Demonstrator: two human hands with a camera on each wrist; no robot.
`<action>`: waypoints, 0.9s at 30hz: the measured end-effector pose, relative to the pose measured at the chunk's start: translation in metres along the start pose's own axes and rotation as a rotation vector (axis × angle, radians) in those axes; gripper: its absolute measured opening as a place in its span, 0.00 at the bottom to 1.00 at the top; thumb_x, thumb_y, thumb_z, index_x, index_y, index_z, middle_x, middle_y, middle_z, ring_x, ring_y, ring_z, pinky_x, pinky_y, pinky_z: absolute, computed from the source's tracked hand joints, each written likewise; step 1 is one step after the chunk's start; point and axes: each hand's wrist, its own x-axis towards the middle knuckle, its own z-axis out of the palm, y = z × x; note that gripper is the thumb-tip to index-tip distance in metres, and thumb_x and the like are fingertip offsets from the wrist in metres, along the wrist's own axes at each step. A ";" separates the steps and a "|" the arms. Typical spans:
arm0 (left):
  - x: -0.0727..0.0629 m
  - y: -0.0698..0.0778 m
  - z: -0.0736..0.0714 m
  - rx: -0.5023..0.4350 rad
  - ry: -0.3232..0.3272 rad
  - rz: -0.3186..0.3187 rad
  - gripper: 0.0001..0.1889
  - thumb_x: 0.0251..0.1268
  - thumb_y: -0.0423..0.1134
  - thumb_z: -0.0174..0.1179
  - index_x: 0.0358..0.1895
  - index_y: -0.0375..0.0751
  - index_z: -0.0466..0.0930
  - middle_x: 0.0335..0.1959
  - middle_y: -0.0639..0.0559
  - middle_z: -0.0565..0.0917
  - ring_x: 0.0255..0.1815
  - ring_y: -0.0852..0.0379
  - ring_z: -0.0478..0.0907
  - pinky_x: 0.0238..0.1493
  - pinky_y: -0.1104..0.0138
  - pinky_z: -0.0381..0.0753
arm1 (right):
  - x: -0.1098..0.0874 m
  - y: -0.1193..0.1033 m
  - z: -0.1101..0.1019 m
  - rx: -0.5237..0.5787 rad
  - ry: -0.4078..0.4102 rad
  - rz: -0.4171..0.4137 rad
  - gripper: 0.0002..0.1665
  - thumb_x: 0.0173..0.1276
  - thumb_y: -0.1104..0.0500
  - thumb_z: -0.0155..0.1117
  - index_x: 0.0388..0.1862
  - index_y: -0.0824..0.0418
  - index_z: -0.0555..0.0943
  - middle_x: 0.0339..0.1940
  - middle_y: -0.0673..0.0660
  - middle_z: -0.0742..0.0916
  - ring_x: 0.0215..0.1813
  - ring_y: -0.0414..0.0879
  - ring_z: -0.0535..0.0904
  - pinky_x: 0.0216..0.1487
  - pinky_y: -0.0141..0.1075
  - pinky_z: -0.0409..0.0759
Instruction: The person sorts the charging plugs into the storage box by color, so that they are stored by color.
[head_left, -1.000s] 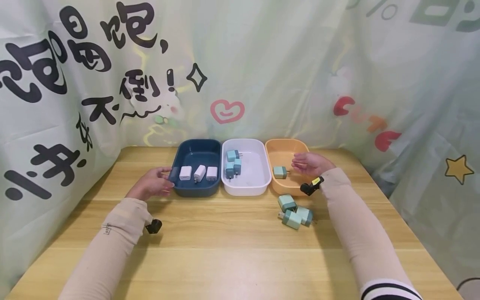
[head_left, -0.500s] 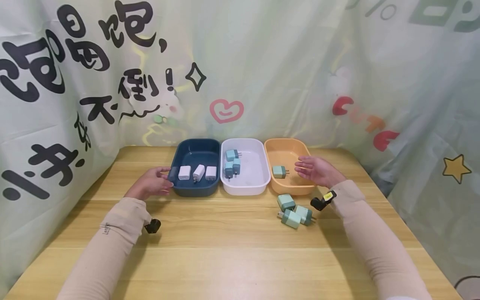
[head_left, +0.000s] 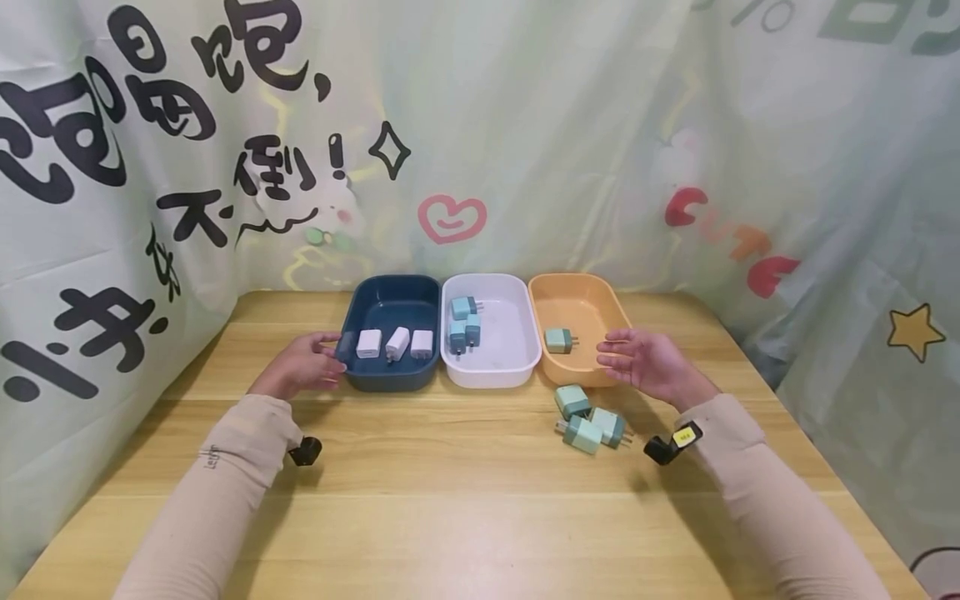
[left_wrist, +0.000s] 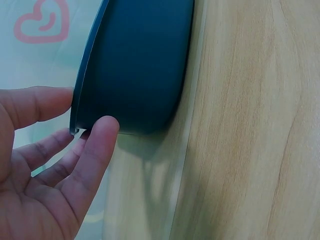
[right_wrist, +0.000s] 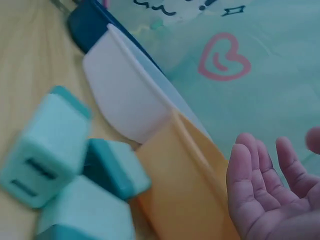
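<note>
At the left end of the dark blue tray [head_left: 392, 385], my left hand [head_left: 300, 365] rests its extended fingers against the rim and outer wall; the left wrist view shows fingertips [left_wrist: 106, 125] on that wall [left_wrist: 140, 65]. Three white charger plugs [head_left: 398, 344] lie inside. My right hand [head_left: 651, 362] hovers at the right edge of the orange tray [head_left: 588, 292], fingers loosely extended, nothing held. One green charger plug [head_left: 558, 340] lies in the orange tray. In front of it, three more green plugs [head_left: 582, 434] sit in a cluster on the table, large in the right wrist view.
Between the blue and orange trays stands a white tray [head_left: 504, 333] with three blue-green plugs [head_left: 465, 325]. All three trays touch side by side near the back of the wooden table [head_left: 450, 517]. A printed curtain [head_left: 570, 125] hangs behind and along both sides.
My right hand has drawn back from over the orange tray, moving right and toward me to its right edge. The left hand stays at the blue tray, and the plugs lie as before.
</note>
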 end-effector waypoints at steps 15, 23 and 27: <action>0.002 -0.001 -0.001 -0.010 -0.007 0.000 0.39 0.64 0.22 0.54 0.76 0.31 0.44 0.63 0.28 0.59 0.46 0.42 0.77 0.51 0.52 0.81 | -0.027 0.029 -0.006 -0.421 0.113 0.010 0.11 0.76 0.64 0.47 0.49 0.71 0.73 0.41 0.55 0.84 0.43 0.46 0.82 0.48 0.38 0.83; -0.001 0.002 0.000 -0.013 -0.005 -0.007 0.39 0.64 0.22 0.54 0.76 0.31 0.44 0.63 0.29 0.59 0.45 0.43 0.77 0.51 0.53 0.81 | -0.025 0.039 -0.015 -0.715 0.178 0.083 0.25 0.71 0.64 0.57 0.58 0.81 0.66 0.45 0.60 0.79 0.42 0.45 0.79 0.44 0.35 0.82; 0.000 0.001 0.000 -0.009 -0.001 -0.009 0.39 0.64 0.22 0.54 0.76 0.31 0.45 0.63 0.29 0.60 0.46 0.42 0.77 0.52 0.52 0.81 | -0.025 0.039 -0.015 -0.808 0.156 0.129 0.28 0.64 0.66 0.66 0.58 0.79 0.67 0.46 0.63 0.78 0.41 0.45 0.76 0.40 0.35 0.82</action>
